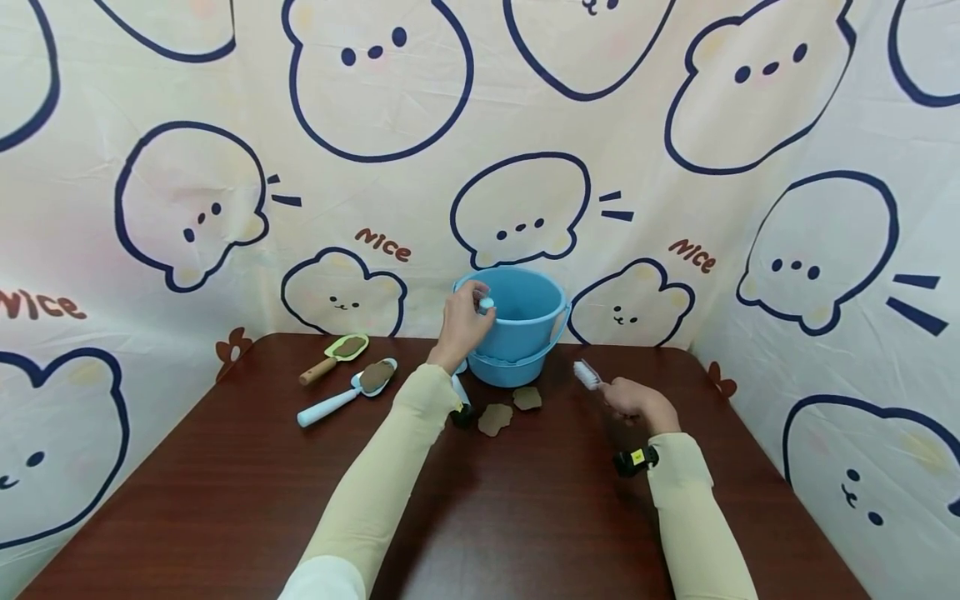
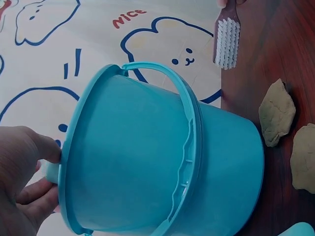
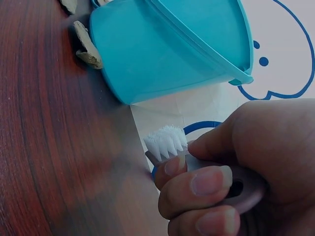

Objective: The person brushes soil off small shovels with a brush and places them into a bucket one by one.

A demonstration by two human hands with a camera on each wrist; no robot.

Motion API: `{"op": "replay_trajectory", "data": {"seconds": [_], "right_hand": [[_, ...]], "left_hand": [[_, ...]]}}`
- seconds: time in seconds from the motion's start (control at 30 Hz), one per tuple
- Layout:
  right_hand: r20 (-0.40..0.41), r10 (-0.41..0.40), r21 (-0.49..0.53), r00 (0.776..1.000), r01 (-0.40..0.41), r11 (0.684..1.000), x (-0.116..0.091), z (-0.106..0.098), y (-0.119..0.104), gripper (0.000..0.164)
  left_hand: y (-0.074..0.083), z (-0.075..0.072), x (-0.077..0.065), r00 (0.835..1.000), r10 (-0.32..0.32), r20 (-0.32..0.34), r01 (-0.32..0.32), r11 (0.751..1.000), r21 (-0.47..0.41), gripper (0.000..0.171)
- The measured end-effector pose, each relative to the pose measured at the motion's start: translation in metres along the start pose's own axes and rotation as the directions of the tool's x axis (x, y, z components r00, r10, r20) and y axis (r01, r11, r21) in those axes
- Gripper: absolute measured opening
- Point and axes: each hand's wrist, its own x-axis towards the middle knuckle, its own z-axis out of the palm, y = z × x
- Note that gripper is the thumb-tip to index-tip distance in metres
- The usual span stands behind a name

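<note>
A blue bucket (image 1: 517, 337) stands upright at the back of the table, its handle (image 2: 189, 123) hanging down around the side. My left hand (image 1: 459, 327) pinches the bucket's rim at a small pale blue tab (image 2: 51, 172), thumb on one side and fingers on the other. In my right hand (image 1: 633, 402) is a small scrub brush (image 3: 167, 142) with white bristles and a dark grip, held to the right of the bucket and apart from it. Fingers curl around the grip, bristles facing the bucket in the right wrist view.
Two flat tan lumps (image 1: 495, 420) lie before the bucket. On the left are a blue-handled scoop (image 1: 328, 408) and a green scoop with a wooden handle (image 1: 318, 371), each bearing tan material. Another blue tool (image 1: 461, 388) is partly hidden by my left forearm. A patterned curtain (image 1: 420, 200) hangs behind.
</note>
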Motion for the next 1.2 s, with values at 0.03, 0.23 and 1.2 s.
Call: {"op": "replay_trajectory", "data": {"seconds": [0.03, 0.23, 1.2], "right_hand": [[-0.001, -0.003, 0.000, 1.000, 0.003, 1.000, -0.001, 0.000, 0.000, 0.046], [-0.011, -0.008, 0.012, 1.000, 0.008, 1.000, -0.001, 0.001, -0.001, 0.045], [-0.001, -0.016, 0.028, 1.000, 0.016, 0.999, -0.003, 0.001, 0.001, 0.050]], "left_hand": [[0.000, 0.000, 0.000, 1.000, -0.001, 0.001, 0.001, 1.000, 0.001, 0.027], [0.000, 0.000, 0.001, 1.000, 0.008, 0.009, -0.008, 1.000, 0.027, 0.022], [-0.053, -0.008, -0.056, 0.953, -0.304, 0.011, 0.298, 0.940, 0.165, 0.042]]}}
